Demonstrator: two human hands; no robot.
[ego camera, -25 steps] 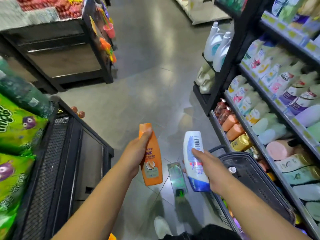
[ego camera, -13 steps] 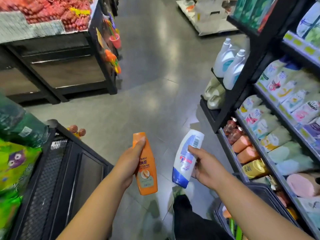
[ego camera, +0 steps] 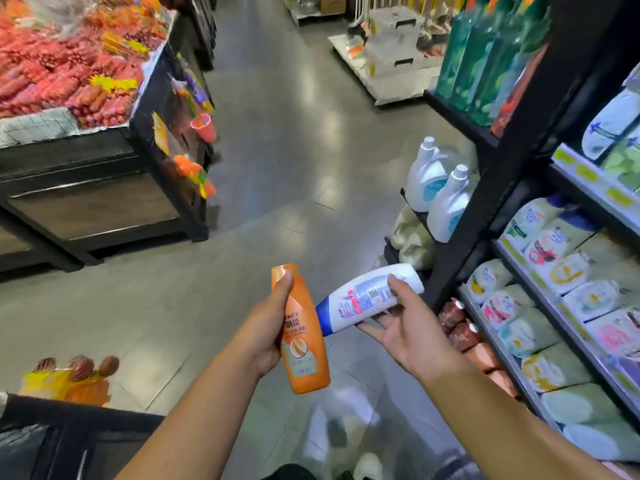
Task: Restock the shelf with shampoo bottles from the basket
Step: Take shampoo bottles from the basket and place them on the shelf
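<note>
My left hand [ego camera: 268, 327] grips an orange shampoo bottle [ego camera: 303, 344] upright, cap end up, in the middle of the aisle. My right hand [ego camera: 403, 325] holds a white shampoo bottle with a blue cap [ego camera: 367, 296]; it lies nearly sideways, blue cap pointing left toward the orange bottle, thumb on top and fingers beneath. Both bottles hang just left of the black shelf unit [ego camera: 512, 174], whose rows [ego camera: 568, 327] are filled with shampoo bottles. The basket is out of view.
White detergent jugs [ego camera: 440, 192] stand on the shelf end. A black display table with red packaged goods [ego camera: 69, 74] is at the left across the grey floor [ego camera: 277, 168]. A dark bin edge [ego camera: 76, 441] sits at the lower left.
The view has risen, and the basket has dropped out of sight. The white bottle has tipped from upright to nearly sideways and moved up toward the shelf. The orange bottle stays upright.
</note>
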